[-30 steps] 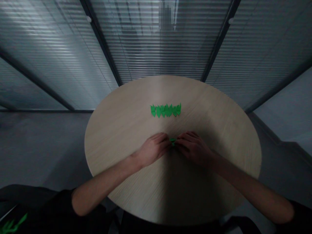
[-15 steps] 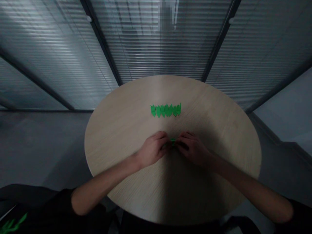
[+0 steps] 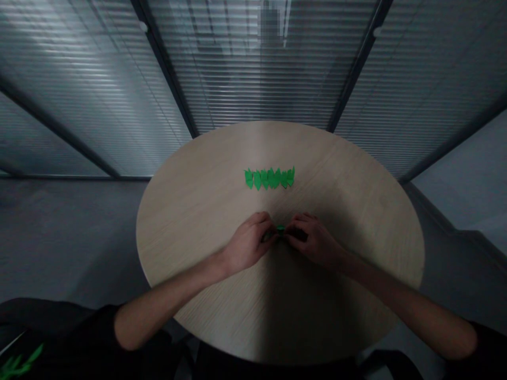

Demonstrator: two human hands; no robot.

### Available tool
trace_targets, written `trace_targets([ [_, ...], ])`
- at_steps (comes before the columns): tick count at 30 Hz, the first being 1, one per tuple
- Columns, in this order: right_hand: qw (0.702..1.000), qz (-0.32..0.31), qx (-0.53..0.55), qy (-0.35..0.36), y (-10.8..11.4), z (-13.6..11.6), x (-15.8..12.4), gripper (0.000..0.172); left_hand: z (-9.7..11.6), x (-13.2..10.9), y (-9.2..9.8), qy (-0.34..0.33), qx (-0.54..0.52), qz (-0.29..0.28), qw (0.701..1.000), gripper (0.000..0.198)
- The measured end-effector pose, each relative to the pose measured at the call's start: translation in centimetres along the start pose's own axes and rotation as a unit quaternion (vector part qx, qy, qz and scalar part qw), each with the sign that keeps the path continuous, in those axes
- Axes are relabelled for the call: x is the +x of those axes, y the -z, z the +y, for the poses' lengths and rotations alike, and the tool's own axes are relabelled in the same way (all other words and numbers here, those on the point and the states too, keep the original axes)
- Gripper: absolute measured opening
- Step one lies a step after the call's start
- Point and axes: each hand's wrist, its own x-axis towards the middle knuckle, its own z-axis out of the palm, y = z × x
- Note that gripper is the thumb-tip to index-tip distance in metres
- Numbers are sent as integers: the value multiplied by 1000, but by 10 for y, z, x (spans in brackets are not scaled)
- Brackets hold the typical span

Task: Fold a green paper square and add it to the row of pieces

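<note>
Between my fingertips is a small green folded paper (image 3: 280, 229), mostly hidden by the hands. My left hand (image 3: 253, 238) pinches it from the left, thumb and fingers closed. From the right, my right hand (image 3: 311, 237) pinches the same piece. Both hands are low over the middle of the table. Farther off lies a row of several green folded paper shapes (image 3: 273, 178), pointed at the bottom with small tips at the top, set side by side.
The oval wooden table (image 3: 198, 200) stands against glass partitions with blinds (image 3: 261, 79). A shadow falls over its front right part. Dark chair parts (image 3: 388, 364) show under the near edge, and a green pattern (image 3: 21, 364) is at the lower left.
The hands keep almost the same place, with a slight shift of the fingers around the green paper. The row of green shapes has not moved.
</note>
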Motion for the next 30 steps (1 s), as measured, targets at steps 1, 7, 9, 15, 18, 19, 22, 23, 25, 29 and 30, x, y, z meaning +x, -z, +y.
trace_targets([
  [1,1000,-2,-6,6,0,0,0,7,0,0,0,-3,5,0,1000,11],
  [7,1000,-15,-26,-9,0,0,2,6,-1,0,-3,13,15,4,1000,13],
  [9,999,-12,-25,-16,0,0,2,6,-2,1,-4,13,19,4,1000,13],
  [15,999,11,-19,-24,-1,0,3,6,-3,1,-4,14,26,-5,1000,13],
  [18,999,18,-15,-31,-2,-1,4,9,-2,1,-4,20,14,-3,1000,11],
  [19,999,21,-20,-33,-2,-1,4,11,-1,1,-4,23,9,-1,1000,11],
  [22,999,25,-32,-33,-3,-3,5,13,-1,1,-4,27,1,1,1000,11],
  [23,999,26,-33,-33,-3,-3,5,13,-1,2,-4,28,2,1,1000,11],
  [25,999,22,-32,-32,-3,-2,4,13,-1,2,-5,28,5,2,1000,12],
  [29,998,27,-40,-27,-4,0,4,14,-2,3,-6,29,3,10,1000,11],
  [30,998,31,-43,-24,-4,0,4,14,-3,3,-6,28,3,13,1000,9],
])
